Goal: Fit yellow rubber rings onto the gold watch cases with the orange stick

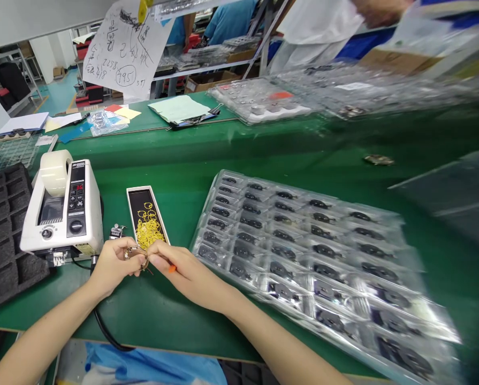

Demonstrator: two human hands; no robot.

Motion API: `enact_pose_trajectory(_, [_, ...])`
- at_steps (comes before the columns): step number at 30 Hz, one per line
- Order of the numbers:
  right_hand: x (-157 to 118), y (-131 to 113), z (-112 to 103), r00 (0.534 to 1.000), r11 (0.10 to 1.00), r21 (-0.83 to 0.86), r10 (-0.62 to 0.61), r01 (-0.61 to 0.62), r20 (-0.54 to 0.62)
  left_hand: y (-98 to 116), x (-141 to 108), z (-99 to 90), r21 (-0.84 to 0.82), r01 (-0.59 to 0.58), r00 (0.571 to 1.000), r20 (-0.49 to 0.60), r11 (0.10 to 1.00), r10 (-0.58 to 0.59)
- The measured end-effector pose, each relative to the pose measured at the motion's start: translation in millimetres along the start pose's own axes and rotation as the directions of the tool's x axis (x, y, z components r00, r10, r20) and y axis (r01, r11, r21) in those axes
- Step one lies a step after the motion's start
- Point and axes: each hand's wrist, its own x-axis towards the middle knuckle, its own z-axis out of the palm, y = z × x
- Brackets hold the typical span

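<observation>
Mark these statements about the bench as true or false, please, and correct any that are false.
1. The left hand is nearer the tape dispenser than the right hand is. True.
2. The yellow rings lie in a narrow black-lined box. True.
3. The dispenser's display is dark. False: it shows lit red digits.
4. The clear tray of dark parts lies left of the dispenser. False: it lies to the right of the box.
5. Both hands are empty. False: the left hand's fingers pinch a small gold-coloured item.
6. A black foam tray lies left of the dispenser. True.
</observation>
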Motion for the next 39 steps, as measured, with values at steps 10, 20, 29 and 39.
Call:
enact_pose_trajectory(10, [5, 5, 5, 0.965, 0.944, 0.255, 0.243, -0.211, -0.103, -8, 0, -1.3, 0.266, -0.207, 0.976, -0.011, 0.942, 0.217])
enact_pose_trajectory(20, [8, 0, 21, 0.892, 0.391, 0.867, 0.435, -0.309, 0.122, -41, 0, -13.7, 0.822, -0.566, 0.583, 0.343, 0.065, 0.737])
enact_pose_trajectory(29, [2, -1, 29, 0.848, 0.198, 0.917, 0.484, -0.347, 0.217, -43, -15, -12.8, 0.815, -0.573, 0.501, 0.432, -0.087, 0.750])
enact_pose_trajectory(39, [2, -1, 29, 0.879, 0.336, 0.894, 0.462, -0.295, 0.116, -46, -55, -11.7, 0.431, -0.319, 0.719, -0.471, 0.844, 0.512])
